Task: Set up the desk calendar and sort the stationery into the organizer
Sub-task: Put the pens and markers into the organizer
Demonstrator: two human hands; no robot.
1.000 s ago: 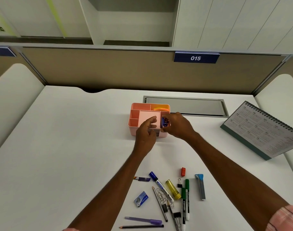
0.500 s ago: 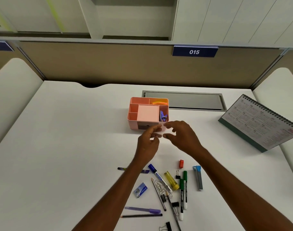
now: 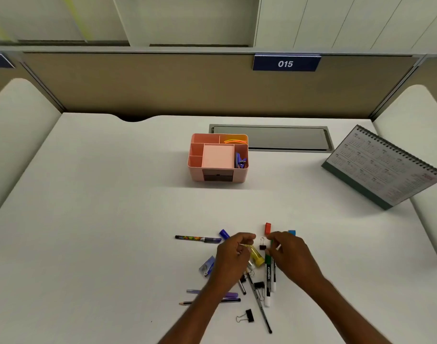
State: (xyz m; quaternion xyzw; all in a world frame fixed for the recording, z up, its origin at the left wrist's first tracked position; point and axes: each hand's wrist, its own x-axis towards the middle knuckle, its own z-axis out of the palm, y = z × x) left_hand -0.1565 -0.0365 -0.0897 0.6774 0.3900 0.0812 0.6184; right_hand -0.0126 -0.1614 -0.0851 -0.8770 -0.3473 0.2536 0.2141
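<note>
A pink organizer (image 3: 196,176) stands mid-desk. Its right compartment holds a blue stapler-like item (image 3: 241,161), and yellow-orange rubber bands (image 3: 234,140) lie at its back right. The desk calendar (image 3: 381,167) stands upright at the right. Loose stationery lies near the front: a yellow highlighter (image 3: 257,258), green markers (image 3: 268,276), a black binder clip (image 3: 262,245), a red piece (image 3: 267,228) and a patterned pen (image 3: 197,238). My left hand (image 3: 233,258) hovers over the highlighter with curled fingers. My right hand (image 3: 290,256) has curled fingertips at the green markers' caps. Any grip is hidden.
A grey metal cable hatch (image 3: 269,138) sits behind the organizer. A brown partition with the sign 015 (image 3: 285,63) closes the back. More items lie near the front edge: a purple pen (image 3: 229,294), a pencil (image 3: 187,303), a binder clip (image 3: 247,316) and a blue box (image 3: 207,266).
Both hands have drawn back from the organizer to the stationery pile. The blue item that my right hand held stays in the right compartment.
</note>
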